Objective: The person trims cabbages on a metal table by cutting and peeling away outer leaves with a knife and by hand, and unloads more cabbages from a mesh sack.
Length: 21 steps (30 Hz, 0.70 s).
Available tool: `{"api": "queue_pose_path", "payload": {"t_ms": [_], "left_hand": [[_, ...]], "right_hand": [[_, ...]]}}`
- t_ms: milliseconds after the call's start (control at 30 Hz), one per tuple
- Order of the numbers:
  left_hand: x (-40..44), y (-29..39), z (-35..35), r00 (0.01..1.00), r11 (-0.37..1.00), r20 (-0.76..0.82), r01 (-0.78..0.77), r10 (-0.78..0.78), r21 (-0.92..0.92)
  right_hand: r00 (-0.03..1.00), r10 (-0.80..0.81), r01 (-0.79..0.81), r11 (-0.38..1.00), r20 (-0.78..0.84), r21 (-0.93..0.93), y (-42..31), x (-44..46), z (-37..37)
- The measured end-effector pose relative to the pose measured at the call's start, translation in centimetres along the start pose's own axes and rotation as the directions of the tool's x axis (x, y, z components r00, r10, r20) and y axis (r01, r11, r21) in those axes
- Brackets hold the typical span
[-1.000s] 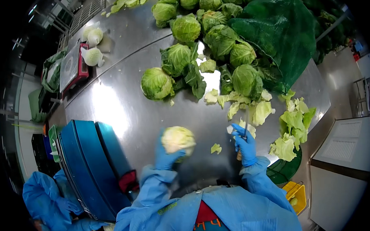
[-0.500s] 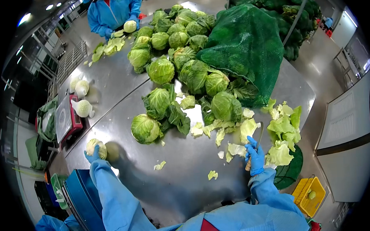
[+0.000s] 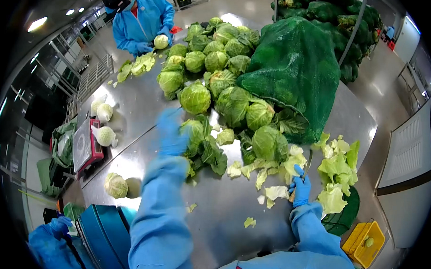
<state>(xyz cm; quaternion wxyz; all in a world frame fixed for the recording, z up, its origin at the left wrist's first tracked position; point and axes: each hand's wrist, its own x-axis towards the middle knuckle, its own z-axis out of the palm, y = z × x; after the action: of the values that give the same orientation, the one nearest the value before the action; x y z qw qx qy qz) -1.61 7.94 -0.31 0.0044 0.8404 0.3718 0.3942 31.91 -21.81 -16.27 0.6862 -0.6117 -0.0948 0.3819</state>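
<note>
My left hand (image 3: 171, 132), in a blue glove, is smeared by motion over the left front of the cabbage pile. A green cabbage (image 3: 192, 135) is right beside it, partly covered; I cannot make out its fingers. A trimmed pale cabbage (image 3: 116, 185) rests by itself near the table's left edge. My right hand (image 3: 301, 190), also gloved in blue, is closed round the handle of a knife (image 3: 309, 160) whose blade points away from me. Loose cabbage leaves (image 3: 277, 192) lie to the left of that hand, and a heap of leaves (image 3: 334, 170) to its right.
A green mesh sack (image 3: 294, 70) slumps beside the cabbages (image 3: 216, 61) on the steel table (image 3: 218, 205). At left are a red scale (image 3: 88, 143) and net-wrapped cabbages (image 3: 106, 136). A co-worker (image 3: 143, 23) holds a cabbage at the far side. A yellow basket (image 3: 364, 245) stands low right.
My left hand has let go of the trimmed cabbage, left on the table, and moved right and forward to the pile. My right hand still holds the knife. The view has shifted slightly.
</note>
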Motion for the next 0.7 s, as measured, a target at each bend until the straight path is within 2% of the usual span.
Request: {"api": "queue_pose_path", "payload": {"t_ms": [133,200,267,367,400,500,600,633,700], "left_hand": [[3.9,5.4,13.9,0.978,0.991,0.162,-0.128,0.132,-0.035],[5.4,6.8,17.7,0.979,0.996,0.197,-0.060,0.046,0.068],[6.2,7.2,19.8,0.936,0.979,0.306,0.131,-0.173,0.154],[7.8,7.5,19.2,0.886,0.961,0.388,0.183,-0.253,0.210],[8.7,7.2,18.7,0.830,0.948,0.459,0.262,-0.318,0.183],[11.2,5.9,18.4,0.680,0.949,0.667,0.155,-0.304,0.274],[10.4,4.8,18.7,0.741,0.969,0.631,0.108,-0.228,0.222],[9.9,4.4,18.0,0.772,0.984,0.610,0.137,-0.180,0.117],[7.4,4.7,17.1,0.857,0.976,0.470,0.212,-0.211,0.052]], "right_hand": [[1.000,-0.002,0.001,1.000,-0.027,-0.029,-0.2,0.0,-0.3],[0.999,0.034,-0.036,0.997,-0.031,-0.062,-0.7,-0.3,-0.2],[0.997,0.048,-0.052,0.996,-0.054,-0.074,-1.3,-0.5,0.3],[0.997,0.042,-0.050,0.992,-0.071,-0.117,-1.1,-0.5,0.2],[0.996,0.049,-0.058,0.992,-0.078,-0.110,-0.9,-0.6,0.2],[0.996,0.036,-0.048,0.988,-0.079,-0.148,-0.6,-0.3,0.0],[0.995,0.052,-0.066,0.985,-0.090,-0.156,-0.3,-0.2,-0.1],[0.995,0.049,-0.062,0.987,-0.087,-0.150,-0.4,-0.3,0.0],[0.996,0.043,-0.054,0.989,-0.083,-0.135,-0.8,-0.5,0.1]]}}
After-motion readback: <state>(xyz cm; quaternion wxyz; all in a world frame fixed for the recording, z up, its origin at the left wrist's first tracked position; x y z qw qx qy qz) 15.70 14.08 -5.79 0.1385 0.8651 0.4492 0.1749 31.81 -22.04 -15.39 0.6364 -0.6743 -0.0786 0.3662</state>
